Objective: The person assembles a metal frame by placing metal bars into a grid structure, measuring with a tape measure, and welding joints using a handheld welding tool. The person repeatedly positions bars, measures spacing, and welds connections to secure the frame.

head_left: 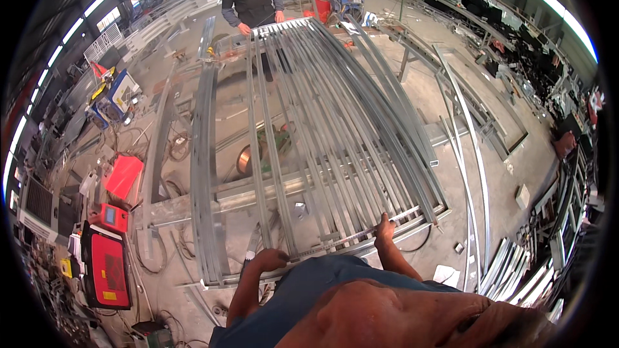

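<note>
A large frame of grey metal bars (335, 154) lies in front of me, its long tubes running away from me side by side. Along its near end runs a thin light strip with fine marks, which looks like a measuring tape (345, 240). My left hand (272, 259) is closed at the strip's left end, over the near rail; what its fingers hold is hidden. Further right, my right hand (385, 229) is closed around the strip, thumb pointing up, close to the bar ends. Under the bars at the left sits a copper-coloured wire spool (244, 160).
A co-worker (253, 0) stands at the frame's far end with both hands on it. To the left are a red-and-black machine (106, 265), a red panel (124, 177) and cables. Loose long bars (461, 103) lean at the right, near stacked metal profiles (506, 267).
</note>
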Available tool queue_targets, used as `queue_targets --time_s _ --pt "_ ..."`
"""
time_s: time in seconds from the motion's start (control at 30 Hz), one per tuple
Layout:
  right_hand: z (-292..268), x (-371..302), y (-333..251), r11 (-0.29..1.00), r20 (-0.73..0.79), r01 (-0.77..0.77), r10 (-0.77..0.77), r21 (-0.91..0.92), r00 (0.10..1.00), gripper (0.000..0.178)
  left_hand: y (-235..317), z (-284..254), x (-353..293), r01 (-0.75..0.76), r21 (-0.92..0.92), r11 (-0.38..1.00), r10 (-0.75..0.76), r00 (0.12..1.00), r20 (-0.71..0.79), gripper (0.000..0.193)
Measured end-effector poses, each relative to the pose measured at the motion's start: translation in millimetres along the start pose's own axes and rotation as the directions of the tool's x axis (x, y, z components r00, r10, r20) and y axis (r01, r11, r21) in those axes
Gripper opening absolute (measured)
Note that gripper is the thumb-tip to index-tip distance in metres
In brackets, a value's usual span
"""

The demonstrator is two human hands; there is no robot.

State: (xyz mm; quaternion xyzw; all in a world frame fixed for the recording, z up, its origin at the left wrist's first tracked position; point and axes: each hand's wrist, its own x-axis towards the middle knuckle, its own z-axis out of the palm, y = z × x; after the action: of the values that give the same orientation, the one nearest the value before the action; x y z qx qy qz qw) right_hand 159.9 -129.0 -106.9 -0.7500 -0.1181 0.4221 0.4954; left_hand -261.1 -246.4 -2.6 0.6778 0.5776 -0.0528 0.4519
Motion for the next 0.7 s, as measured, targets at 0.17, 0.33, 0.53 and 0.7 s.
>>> queue_targets --time_s 0.17,0.33,0.53,0.7 --pt "3.6 0.4 -7.9 0.999 0.084 0.01 -0.007 -0.031 0.996 0.07 -8.7 -5.8 -33.8 0.081 -0.095 0.992 -0.088 0.993 -0.077 0.047" --pt "7.0 35.0 1.8 0.919 -0.069 0.105 -0.141 -0.379 0.988 0.075 -5.1 4.0 -51.5 0.096 -0.212 0.973 -0.124 0.985 -0.122 0.047" --pt "16.1 3.3 -47.0 0.921 0.534 -0.288 0.11 0.263 0.838 0.047 9.5 16.5 -58.3 0.102 -0.275 0.956 -0.141 0.982 -0.127 0.045" --pt "26.4 -79.8 -107.4 0.983 0.799 -0.173 0.06 0.056 0.599 0.041 39.0 23.2 -39.0 -0.1 -0.522 0.847 -0.004 0.981 -0.194 0.043"
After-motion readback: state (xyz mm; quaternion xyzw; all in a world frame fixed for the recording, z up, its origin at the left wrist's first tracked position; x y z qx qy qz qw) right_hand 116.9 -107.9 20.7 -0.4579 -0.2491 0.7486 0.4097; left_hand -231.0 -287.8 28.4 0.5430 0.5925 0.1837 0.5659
